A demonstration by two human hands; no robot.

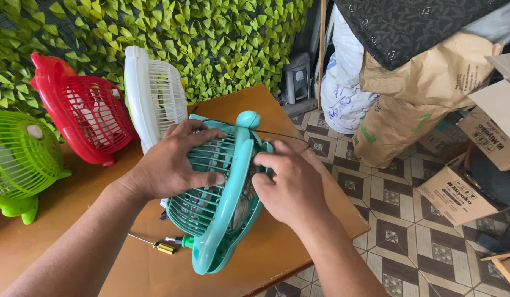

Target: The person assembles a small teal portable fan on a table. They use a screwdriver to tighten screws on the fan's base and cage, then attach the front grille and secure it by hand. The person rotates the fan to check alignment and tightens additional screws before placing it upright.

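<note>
Both forearms come in from the bottom edge of the head view and meet at a teal table fan [222, 212] that stands tilted on a brown wooden table [57, 242], near its right-hand edge. On the fan's front grille lies the left hand [169, 165], palm down, fingers spread a little and curled over the ribs, the thumb stretched along a lower bar. At the fan's rear side the right hand [290, 187] has its fingers bent and pressed close together against the teal rim and back housing; whether they pinch some small part there cannot be told, since the fingertips are hidden behind the frame. A thin black cord [282, 133] runs from the top of the fan past the right hand. Just beside the fan's base, on the table, lies a small screwdriver [156, 245] with a yellow and black handle. Behind the left hand stands a white fan [153, 93], with a red fan [84, 113] to its left and a green fan [21, 159] at the left border. An artificial leaf wall [211, 38] backs the table. On the patterned tile floor [409, 231] to the right are brown paper sacks [425, 93], a white sack [343, 82] and cardboard boxes [458, 192].
</note>
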